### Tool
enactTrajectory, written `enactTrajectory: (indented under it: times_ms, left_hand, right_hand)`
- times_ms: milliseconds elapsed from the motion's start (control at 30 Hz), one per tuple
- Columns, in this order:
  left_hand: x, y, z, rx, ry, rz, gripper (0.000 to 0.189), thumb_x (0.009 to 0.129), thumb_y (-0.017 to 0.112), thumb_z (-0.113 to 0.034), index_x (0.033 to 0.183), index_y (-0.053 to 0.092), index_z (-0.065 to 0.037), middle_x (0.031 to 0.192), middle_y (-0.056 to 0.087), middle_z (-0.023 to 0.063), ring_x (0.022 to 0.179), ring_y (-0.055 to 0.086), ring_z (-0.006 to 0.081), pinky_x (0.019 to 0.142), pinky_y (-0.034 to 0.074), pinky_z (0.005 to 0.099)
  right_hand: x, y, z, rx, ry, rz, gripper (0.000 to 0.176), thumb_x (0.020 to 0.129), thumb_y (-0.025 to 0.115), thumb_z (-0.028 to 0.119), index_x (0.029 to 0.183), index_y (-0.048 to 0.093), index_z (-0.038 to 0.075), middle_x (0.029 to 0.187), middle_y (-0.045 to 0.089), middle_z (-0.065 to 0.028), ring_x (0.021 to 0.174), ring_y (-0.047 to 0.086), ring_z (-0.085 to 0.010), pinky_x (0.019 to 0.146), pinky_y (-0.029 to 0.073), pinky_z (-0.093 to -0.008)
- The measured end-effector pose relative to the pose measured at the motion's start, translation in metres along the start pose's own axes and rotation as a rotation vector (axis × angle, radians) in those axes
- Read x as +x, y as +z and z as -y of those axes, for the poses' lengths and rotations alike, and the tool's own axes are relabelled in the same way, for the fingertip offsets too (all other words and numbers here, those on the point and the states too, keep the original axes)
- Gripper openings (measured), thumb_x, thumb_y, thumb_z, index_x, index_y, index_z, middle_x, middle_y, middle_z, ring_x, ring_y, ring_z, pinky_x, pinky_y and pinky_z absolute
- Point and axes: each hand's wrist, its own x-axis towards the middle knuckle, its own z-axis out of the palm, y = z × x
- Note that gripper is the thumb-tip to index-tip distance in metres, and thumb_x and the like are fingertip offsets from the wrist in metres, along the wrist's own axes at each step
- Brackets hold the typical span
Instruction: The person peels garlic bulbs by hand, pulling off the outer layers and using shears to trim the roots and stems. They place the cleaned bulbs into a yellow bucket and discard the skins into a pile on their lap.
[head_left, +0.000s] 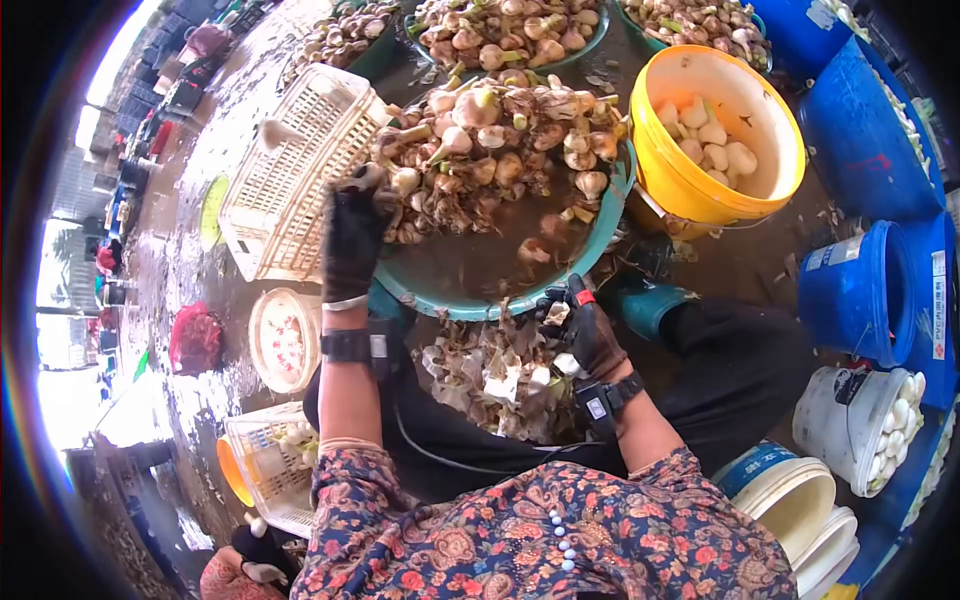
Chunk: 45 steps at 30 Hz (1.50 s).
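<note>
My left hand, in a black glove, is raised at the left rim of a teal basin, beside the heap of garlic bulbs. Its fingers are smeared and partly turned away, so their grip does not show clearly. A blurred pale bulb appears over the white plastic crate, apart from that hand. My right hand, gloved with a red band at one finger, is closed low by the basin's front rim. Something small and tan shows at its fingers. Beneath it lie garlic skins and scraps in my lap.
A yellow bucket with peeled bulbs stands at the right, near blue buckets and a white bucket full of garlic. More heaped basins are at the back. A round basket and a red net bag lie left. Another person's hand shows lower left.
</note>
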Motion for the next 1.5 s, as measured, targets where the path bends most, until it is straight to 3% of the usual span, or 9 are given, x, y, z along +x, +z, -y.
enactTrajectory:
  times_ms: [100,200,267,367,467,633,900,1333,1500]
  left_hand:
    - [0.011,0.056,0.053,0.739,-0.48,-0.078,0.042,0.083,0.064,-0.032,0.11,0.056,-0.001,0.101,0.062,0.0103,0.088,0.059,0.0188,0.081,0.047,0.0321]
    - [0.021,0.037,0.177,0.892,-0.344,0.211,0.047,0.072,0.073,-0.03,0.107,0.058,-0.001,0.097,0.063,0.0081,0.084,0.059,0.0167,0.077,0.048,0.0297]
    - [0.026,0.046,0.222,0.723,-0.395,0.293,0.05,0.07,0.075,-0.03,0.107,0.059,-0.002,0.098,0.063,0.0086,0.085,0.06,0.0166,0.077,0.048,0.03]
    - [0.023,0.061,0.25,0.949,-0.086,0.308,0.049,0.069,0.076,-0.028,0.106,0.06,-0.001,0.099,0.064,0.0084,0.087,0.06,0.0149,0.077,0.048,0.0298]
    - [0.006,0.075,0.203,0.635,-0.539,0.205,0.042,0.075,0.073,-0.019,0.11,0.056,-0.002,0.098,0.062,0.0042,0.084,0.058,0.0121,0.074,0.049,0.027]
    - [-0.047,0.099,0.147,0.609,-0.572,0.23,0.047,0.075,0.073,-0.015,0.115,0.054,-0.002,0.105,0.059,0.0036,0.089,0.057,0.0109,0.076,0.049,0.0251]
    - [-0.087,0.121,0.127,1.211,0.162,0.159,0.058,0.061,0.083,-0.019,0.109,0.056,-0.002,0.098,0.056,0.0135,0.089,0.059,0.0261,0.077,0.049,0.0326]
    - [-0.096,0.105,0.131,1.285,0.175,0.226,0.048,0.061,0.082,-0.018,0.102,0.061,-0.004,0.095,0.061,0.0134,0.086,0.06,0.0253,0.077,0.05,0.033]
    - [-0.098,0.119,0.121,0.722,-0.168,0.042,0.053,0.064,0.082,-0.017,0.105,0.055,0.003,0.101,0.062,0.0128,0.092,0.06,0.0171,0.081,0.049,0.0298]
  right_hand:
    - [0.007,0.0,-0.002,0.042,-0.044,-0.026,0.033,0.093,0.045,0.043,0.097,0.055,0.012,0.084,0.061,-0.0026,0.073,0.061,-0.0142,0.062,0.051,-0.03]
    - [0.005,0.0,0.002,0.041,0.01,-0.074,0.031,0.093,0.047,0.041,0.097,0.057,0.012,0.083,0.063,-0.0019,0.073,0.062,-0.0139,0.062,0.052,-0.0294]
    - [0.01,-0.005,0.004,0.017,-0.004,-0.111,0.031,0.091,0.05,0.04,0.096,0.058,0.011,0.083,0.063,-0.0016,0.072,0.062,-0.0128,0.061,0.052,-0.0282]
    - [0.022,-0.024,0.0,-0.079,-0.07,-0.195,0.035,0.09,0.053,0.042,0.098,0.059,0.009,0.082,0.062,-0.0009,0.069,0.06,-0.0114,0.061,0.05,-0.0266]
    - [0.019,-0.01,0.007,-0.223,-0.183,-0.352,0.032,0.087,0.059,0.039,0.092,0.061,0.007,0.076,0.059,0.0011,0.063,0.053,-0.0074,0.056,0.044,-0.0238]
    - [0.026,-0.006,-0.011,-0.49,-0.56,-0.298,0.022,0.082,0.069,0.025,0.083,0.064,0.003,0.073,0.058,0.0036,0.064,0.047,-0.0037,0.058,0.04,-0.0212]
    - [-0.001,0.012,-0.008,-0.249,-0.338,-0.207,0.024,0.081,0.071,0.025,0.085,0.066,0.001,0.078,0.062,0.0014,0.07,0.053,-0.006,0.063,0.046,-0.0243]
    - [0.003,-0.002,-0.018,-0.654,-0.58,-0.042,0.021,0.084,0.063,0.017,0.094,0.063,-0.002,0.082,0.064,-0.0039,0.074,0.056,-0.0094,0.064,0.047,-0.0281]
    - [-0.016,0.009,0.0,-0.373,-0.376,0.004,0.026,0.085,0.061,0.018,0.108,0.057,0.005,0.1,0.059,-0.0008,0.088,0.055,-0.0083,0.074,0.046,-0.0256]
